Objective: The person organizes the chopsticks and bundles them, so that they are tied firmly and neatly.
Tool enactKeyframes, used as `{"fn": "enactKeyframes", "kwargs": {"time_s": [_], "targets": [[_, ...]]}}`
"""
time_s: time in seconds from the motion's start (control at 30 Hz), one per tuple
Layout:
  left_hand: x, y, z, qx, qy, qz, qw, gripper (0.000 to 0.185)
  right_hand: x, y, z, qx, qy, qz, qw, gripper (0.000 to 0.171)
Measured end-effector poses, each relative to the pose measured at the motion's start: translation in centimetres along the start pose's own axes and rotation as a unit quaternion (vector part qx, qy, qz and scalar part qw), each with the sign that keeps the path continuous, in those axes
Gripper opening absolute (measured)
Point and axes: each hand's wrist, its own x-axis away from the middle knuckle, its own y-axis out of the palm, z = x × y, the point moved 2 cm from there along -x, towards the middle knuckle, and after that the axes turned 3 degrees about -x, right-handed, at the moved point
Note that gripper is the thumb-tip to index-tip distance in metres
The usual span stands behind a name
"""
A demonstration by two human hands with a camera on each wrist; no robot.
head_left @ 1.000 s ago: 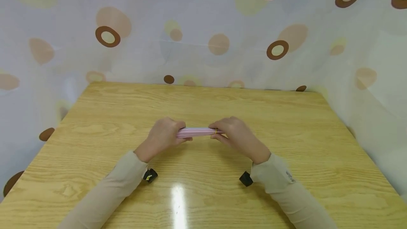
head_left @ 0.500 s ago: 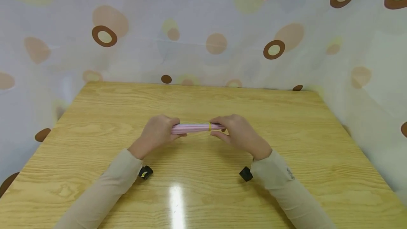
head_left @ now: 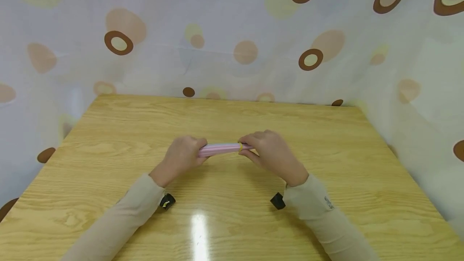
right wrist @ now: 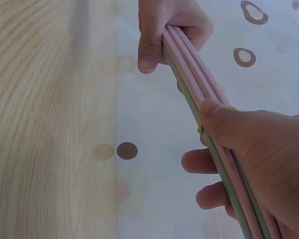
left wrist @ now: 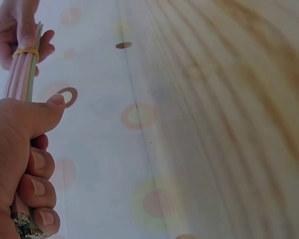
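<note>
A bundle of slim pink and green pencils (head_left: 220, 149) is held level above the table between both hands. My left hand (head_left: 180, 155) grips one end, with the fingers wrapped round it in the left wrist view; silvery pencil ends (left wrist: 27, 226) stick out below the little finger. My right hand (head_left: 273, 156) pinches the other end between thumb and fingers. Right at those fingertips, a yellow rubber band (left wrist: 26, 52) circles the bundle. In the right wrist view the thumb (right wrist: 214, 112) lies over the pencils at the band, part of which it hides.
The wood-grain table (head_left: 232, 220) spreads under both forearms. Behind it and at the sides hangs a pale curtain (head_left: 217, 19) with brown and peach spots. A small black device (head_left: 278, 201) is fixed at each sleeve cuff.
The rubber band has come leftward along the pencils, from under the right fingers to their tips. Both hands stay on the bundle; the left has shifted slightly left.
</note>
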Motion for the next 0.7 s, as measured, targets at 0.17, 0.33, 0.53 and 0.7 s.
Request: {"fn": "enactKeyframes", "kwargs": {"time_s": [0.17,0.33,0.53,0.7], "targets": [[0.1,0.0,0.3,0.001,0.000,0.007,1.0000,0.026,0.0,0.0,-0.7,0.004,0.003,-0.002,1.000,0.026],[0.1,0.2,0.7,-0.015,0.012,0.009,0.9998,0.031,0.0,0.7,-1.2,-0.002,-0.003,-0.017,1.000,0.027],[0.1,0.2,0.8,-0.022,0.008,-0.002,0.9997,0.032,-0.1,1.3,-1.3,-0.011,-0.017,-0.014,1.000,0.034],[0.2,0.1,0.5,-0.014,-0.010,-0.022,0.9996,0.031,0.0,1.3,-0.8,-0.016,-0.001,-0.034,0.999,0.041]]}}
